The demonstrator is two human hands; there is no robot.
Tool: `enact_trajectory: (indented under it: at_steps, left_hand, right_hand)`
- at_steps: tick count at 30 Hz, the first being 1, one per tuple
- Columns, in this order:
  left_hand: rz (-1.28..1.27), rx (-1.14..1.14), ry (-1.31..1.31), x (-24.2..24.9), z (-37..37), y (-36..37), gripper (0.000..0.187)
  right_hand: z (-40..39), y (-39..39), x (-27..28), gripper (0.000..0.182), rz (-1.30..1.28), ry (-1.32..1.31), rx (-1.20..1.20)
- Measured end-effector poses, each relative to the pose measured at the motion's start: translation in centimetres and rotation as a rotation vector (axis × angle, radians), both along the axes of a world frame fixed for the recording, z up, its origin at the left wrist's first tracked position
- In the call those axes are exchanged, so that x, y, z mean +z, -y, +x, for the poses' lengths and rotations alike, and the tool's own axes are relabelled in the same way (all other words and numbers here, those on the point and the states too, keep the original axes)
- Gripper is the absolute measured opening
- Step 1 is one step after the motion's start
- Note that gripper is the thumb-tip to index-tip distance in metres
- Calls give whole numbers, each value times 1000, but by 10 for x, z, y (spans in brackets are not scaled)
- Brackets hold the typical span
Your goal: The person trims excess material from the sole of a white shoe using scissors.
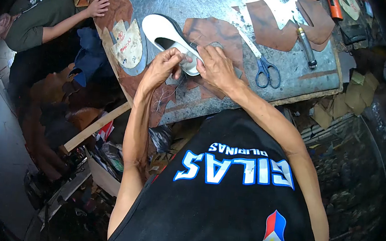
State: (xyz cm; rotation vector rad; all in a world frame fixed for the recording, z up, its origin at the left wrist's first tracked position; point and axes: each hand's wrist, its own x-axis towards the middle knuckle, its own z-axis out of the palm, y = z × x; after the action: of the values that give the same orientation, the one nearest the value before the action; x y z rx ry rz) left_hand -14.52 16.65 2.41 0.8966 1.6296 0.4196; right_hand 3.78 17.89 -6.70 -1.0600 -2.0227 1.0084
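A white shoe (157,28) with a dark sole edge lies tilted on the metal-topped table, its toe toward the upper left. My right hand (216,67) is closed around the shoe's rim on its right side. At the shoe's opening, my left hand (164,67) is closed with thumb and fingers pinched together; what they hold, if anything, is too small to make out. Loose pale threads (165,96) lie just below my left hand on brown leather. Another brown leather piece (214,30) lies under and behind the shoe.
Dark-handled scissors (268,73) and a tool with a clear handle (306,47) lie to the right. Cut leather pieces (267,28) and an orange tool (334,6) are farther back. A marked pattern piece (128,46) lies left, near another person's hand (97,7).
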Motion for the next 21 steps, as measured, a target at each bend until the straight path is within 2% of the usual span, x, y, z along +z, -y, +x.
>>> enact_trajectory:
  at_steps: [1, 3, 5, 7, 9, 10, 13, 14, 15, 17, 19, 20, 21]
  left_hand:
    - [17, 139, 213, 2, 1, 0, 24]
    - [56, 130, 168, -3, -1, 3, 25]
    - [220, 297, 138, -3, 6, 4, 25]
    - [185, 383, 220, -5, 6, 12, 27]
    - [321, 605, 502, -4, 11, 19, 27]
    - [323, 614, 500, -5, 6, 23, 27]
    - [236, 674, 841, -10, -17, 43, 26]
    - [200, 673, 645, -5, -17, 51, 27]
    - [206, 678, 646, -5, -29, 60, 27]
    - [-25, 142, -343, -7, -67, 87, 26]
    - [-19, 318, -388, 2, -78, 108, 28]
    - [-33, 442, -378, 21, -71, 101, 31]
    - [-57, 422, -515, 28, -74, 97, 34]
  right_hand:
    - [0, -1, 0, 35, -8, 11, 15]
    - [1, -4, 0, 35, -12, 11, 31]
    - [1, -6, 1, 35, -11, 12, 46]
    - [2, -7, 2, 37, 1, 43, 57]
    - [2, -9, 0, 37, 9, 41, 68]
    - [1, -9, 0, 38, 17, 38, 68]
    - [2, -11, 0, 38, -1, 20, 102]
    - [2, -11, -2, 39, 16, 33, 101]
    - [1, -11, -3, 39, 20, 33, 108]
    - [2, -12, -3, 40, 43, 8, 102]
    - [3, -14, -2, 39, 29, 7, 119]
    - [3, -16, 0, 39, 7, 6, 127]
    - [3, -17, 1, 39, 14, 9, 134]
